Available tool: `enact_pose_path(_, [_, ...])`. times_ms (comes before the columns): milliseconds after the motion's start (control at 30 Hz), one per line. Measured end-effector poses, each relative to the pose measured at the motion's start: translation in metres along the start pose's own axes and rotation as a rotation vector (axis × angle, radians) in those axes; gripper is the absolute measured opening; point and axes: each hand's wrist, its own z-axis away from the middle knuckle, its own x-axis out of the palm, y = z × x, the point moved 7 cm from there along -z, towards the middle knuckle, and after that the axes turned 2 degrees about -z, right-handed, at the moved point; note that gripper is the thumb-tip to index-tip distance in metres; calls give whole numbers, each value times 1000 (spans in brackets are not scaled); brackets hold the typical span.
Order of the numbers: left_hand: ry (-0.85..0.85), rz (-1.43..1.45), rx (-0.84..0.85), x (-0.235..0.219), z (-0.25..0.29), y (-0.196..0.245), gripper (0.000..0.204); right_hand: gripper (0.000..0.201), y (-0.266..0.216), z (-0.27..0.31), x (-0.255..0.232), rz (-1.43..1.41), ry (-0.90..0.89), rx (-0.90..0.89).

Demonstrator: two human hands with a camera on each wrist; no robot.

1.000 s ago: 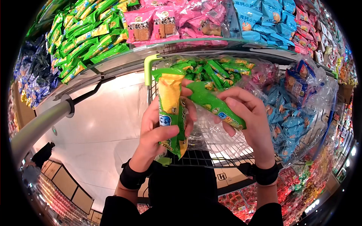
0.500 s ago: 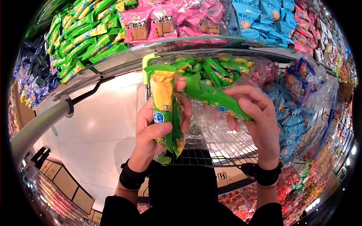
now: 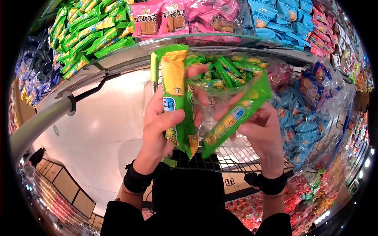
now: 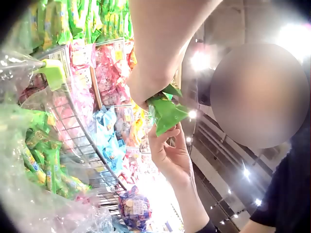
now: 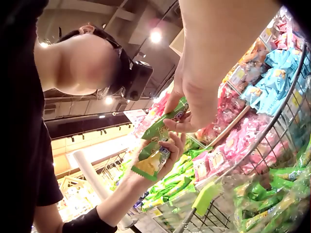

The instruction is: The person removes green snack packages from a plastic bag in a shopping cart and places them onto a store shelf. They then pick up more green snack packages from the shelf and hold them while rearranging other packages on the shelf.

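Note:
My left hand [image 3: 156, 124] grips long green-and-yellow snack packets [image 3: 173, 80] upright, at least two side by side, with the thumb across their front. To its right, my right hand [image 3: 263, 128] pinches another green snack packet [image 3: 238, 114], slanted with its upper end to the right and its printed face showing. Motion blurs this packet and the fingers behind it. Both hands are above the wire shopping cart [image 3: 232, 167]. In the right wrist view, the left hand's packets [image 5: 154, 160] show close below the right hand [image 5: 194, 104].
Inside the cart, clear bags hold green packets [image 3: 226, 72], blue packets [image 3: 301, 128] and a dark blue pack [image 3: 315, 80]. A glass-edged shelf ahead carries loose green packets [image 3: 94, 31], pink packets [image 3: 173, 19] and light blue packets [image 3: 277, 17]. A grey pole [image 3: 43, 122] slants at left.
My right hand has turned its packet from sloping down rightward to sloping up rightward, its printed face now showing more fully. The left hand's packets have risen slightly.

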Motion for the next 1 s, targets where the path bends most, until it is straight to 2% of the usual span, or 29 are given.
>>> enact_pose_path(133, [-13,46,4,-14,3,-6,73,43,-2,-3,-4,-64,5,-85])
enact_pose_path(200, [-42,81,13,-18,6,-10,69,38,-5,-3,-3,-149,-67,-144])
enact_pose_path(500, [-37,93,-2,-20,5,-13,69,38,-4,-5,-3,-171,-69,-135])
enact_pose_path(633, [-22,70,-30,-14,3,-12,59,37,-5,-7,-3,-140,-77,-148])
enact_pose_path(733, [-11,148,-91,-11,1,-19,52,35,-2,-7,-7,-175,23,-124])
enact_pose_path(800, [-59,292,-124,-14,0,-27,45,33,3,-6,-16,123,149,-24])
enact_pose_path(833, [-61,292,-125,-12,0,-27,45,33,4,-5,-13,122,151,-26])
enact_pose_path(900, [61,35,-193,-13,2,-36,52,35,15,-5,-2,243,149,60])
enact_pose_path(933, [90,18,-245,-12,6,-41,56,39,27,-5,-3,367,150,97])
enact_pose_path(967, [129,24,-308,-14,11,-51,56,39,35,-6,-2,368,154,95])
enact_pose_path(1000, [119,-38,-316,-18,13,-58,57,41,32,-6,1,660,186,-17])
